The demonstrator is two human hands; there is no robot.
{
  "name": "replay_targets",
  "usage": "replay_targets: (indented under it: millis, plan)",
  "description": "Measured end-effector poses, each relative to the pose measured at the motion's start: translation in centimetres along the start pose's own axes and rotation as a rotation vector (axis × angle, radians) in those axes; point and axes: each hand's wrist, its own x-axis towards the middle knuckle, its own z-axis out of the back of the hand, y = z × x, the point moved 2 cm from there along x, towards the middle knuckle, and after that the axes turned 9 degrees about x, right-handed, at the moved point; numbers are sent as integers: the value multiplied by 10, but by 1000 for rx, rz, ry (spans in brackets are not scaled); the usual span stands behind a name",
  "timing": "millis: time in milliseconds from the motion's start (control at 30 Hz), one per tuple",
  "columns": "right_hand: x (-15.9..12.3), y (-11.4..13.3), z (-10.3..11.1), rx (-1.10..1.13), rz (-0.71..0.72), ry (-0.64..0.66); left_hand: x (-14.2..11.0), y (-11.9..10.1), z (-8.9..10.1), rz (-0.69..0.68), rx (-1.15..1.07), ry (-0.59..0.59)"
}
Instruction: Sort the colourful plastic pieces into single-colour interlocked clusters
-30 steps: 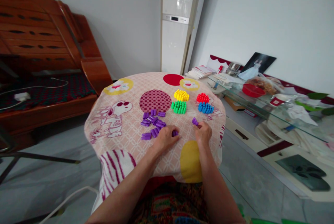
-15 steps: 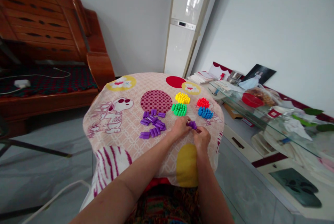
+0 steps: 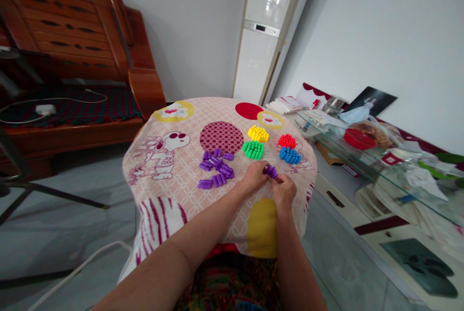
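Observation:
Both my hands meet over the right half of the round table, around a small cluster of purple plastic pieces (image 3: pixel 271 171). The fingers of my left hand (image 3: pixel 255 176) pinch its left side. My right hand (image 3: pixel 284 190) grips it from the right and below, fingers closed. Left of my hands lies a loose scatter of purple pieces (image 3: pixel 219 166) on the cloth. Just beyond my hands are a green cluster (image 3: pixel 253 149) and a yellow cluster (image 3: pixel 258 133). A red cluster (image 3: pixel 287 140) and a blue cluster (image 3: pixel 290 155) sit farther right.
A patterned tablecloth (image 3: pixel 181 166) covers the table. To the right stands a glass-topped cabinet (image 3: pixel 362 166) bearing a red bowl (image 3: pixel 358 139), papers and bags. A wooden bench (image 3: pixel 145 89) is at the left, and a tall white air conditioner (image 3: pixel 255 60) stands behind.
The whole view has shifted slightly, so the scene sits a little farther right. My hands stay together on the purple cluster, and the sorted clusters keep their places.

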Motion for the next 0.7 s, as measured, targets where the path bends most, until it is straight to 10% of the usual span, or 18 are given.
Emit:
replay_targets:
  millis: [433,700]
  plan:
    - [-2,-7,-1,107,-50,-58,-65,45,112,103,531,130]
    - [-1,-8,-2,98,-34,-80,-58,45,112,129,433,12]
